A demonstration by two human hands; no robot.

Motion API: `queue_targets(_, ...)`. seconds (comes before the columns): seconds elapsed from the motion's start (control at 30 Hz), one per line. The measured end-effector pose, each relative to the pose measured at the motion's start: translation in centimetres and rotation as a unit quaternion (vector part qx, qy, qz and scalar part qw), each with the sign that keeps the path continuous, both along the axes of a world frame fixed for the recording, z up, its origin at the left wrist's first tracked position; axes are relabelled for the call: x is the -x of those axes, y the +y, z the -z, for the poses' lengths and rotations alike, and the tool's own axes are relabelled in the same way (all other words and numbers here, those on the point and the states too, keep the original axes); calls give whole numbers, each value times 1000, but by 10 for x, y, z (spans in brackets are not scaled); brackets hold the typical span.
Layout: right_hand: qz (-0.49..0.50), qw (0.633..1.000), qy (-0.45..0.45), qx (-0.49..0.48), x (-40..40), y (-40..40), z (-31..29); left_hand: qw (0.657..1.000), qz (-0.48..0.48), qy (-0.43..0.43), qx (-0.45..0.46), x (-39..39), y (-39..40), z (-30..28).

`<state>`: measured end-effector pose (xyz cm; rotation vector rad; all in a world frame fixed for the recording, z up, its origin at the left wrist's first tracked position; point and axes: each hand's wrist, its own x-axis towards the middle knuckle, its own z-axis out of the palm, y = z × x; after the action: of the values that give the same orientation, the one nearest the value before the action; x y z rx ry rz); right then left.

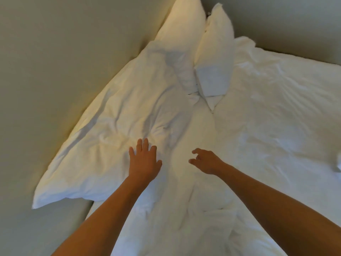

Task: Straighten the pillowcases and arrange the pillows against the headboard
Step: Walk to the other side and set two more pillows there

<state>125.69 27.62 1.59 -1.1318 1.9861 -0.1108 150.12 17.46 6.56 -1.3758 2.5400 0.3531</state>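
A large white pillow (110, 141) in a wrinkled case lies along the beige headboard (55, 71) on the left. My left hand (144, 161) rests flat on its near right part, fingers spread. My right hand (204, 161) hovers just to the right, over a second rumpled white pillow (195, 145), fingers loosely curled and holding nothing. Further back, one white pillow (182, 34) leans on the headboard, and another white pillow (217, 58) stands beside it.
The white, creased bed sheet (276, 117) spreads to the right. A grey-beige wall (286, 21) runs behind the bed at the top right. A bit of white fabric (338, 163) shows at the right edge.
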Motion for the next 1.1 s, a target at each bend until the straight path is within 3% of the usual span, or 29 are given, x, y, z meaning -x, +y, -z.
queue_targets(0.43, 223, 969, 89, -56, 252, 453, -70, 967, 248, 19, -51, 328, 318, -40)
queue_targets(0.63, 324, 936, 130, -38, 372, 629, -58, 940, 335, 16, -59, 482, 487, -31)
queue_targets(0.87, 419, 897, 138, -23, 476, 746, -31, 933, 352, -16, -74, 625, 592, -17)
queue_targets(1.1, 470, 872, 135, 1, 596, 805, 6, 936, 325, 43, -132, 786, 666, 12)
